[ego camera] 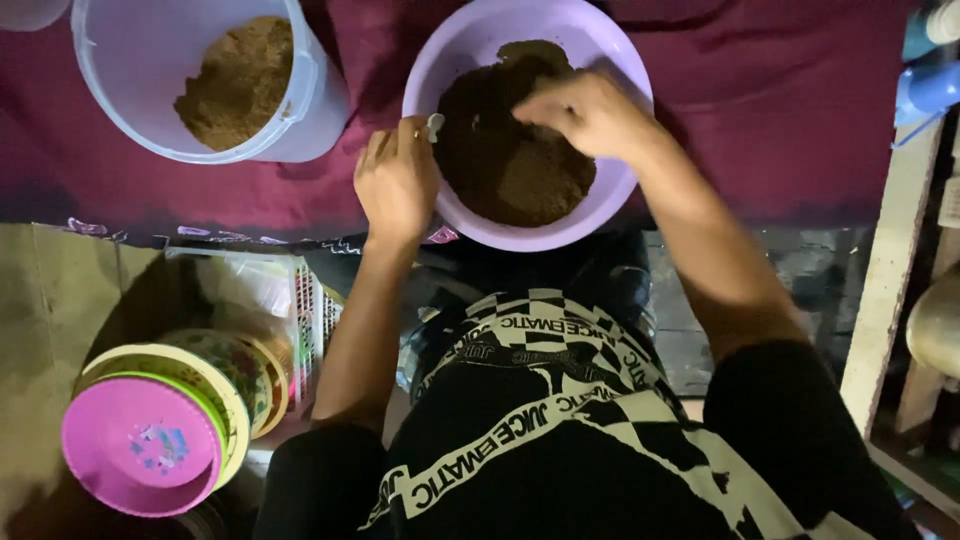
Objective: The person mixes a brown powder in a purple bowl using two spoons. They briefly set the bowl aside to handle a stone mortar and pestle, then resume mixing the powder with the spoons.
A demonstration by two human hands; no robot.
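A lilac plastic bowl (610, 60) filled with a dark brown, damp-looking powder (510, 165) sits on a maroon cloth (780, 110). My left hand (397, 182) grips the bowl's left rim, a ring on one finger. My right hand (585, 110) is inside the bowl, fingers curled down into the brown mass. Whether it holds any of the powder is hidden by the fingers. To the left stands a pale blue bucket (310, 100) holding a lighter brown powder (240, 85).
Below the cloth's edge at lower left, a stack of round plastic lids or plates (150, 440), the top one pink, rests beside a white plastic basket (305, 320). A wooden post (885, 290) runs along the right. A blue plastic object (930, 80) sits at top right.
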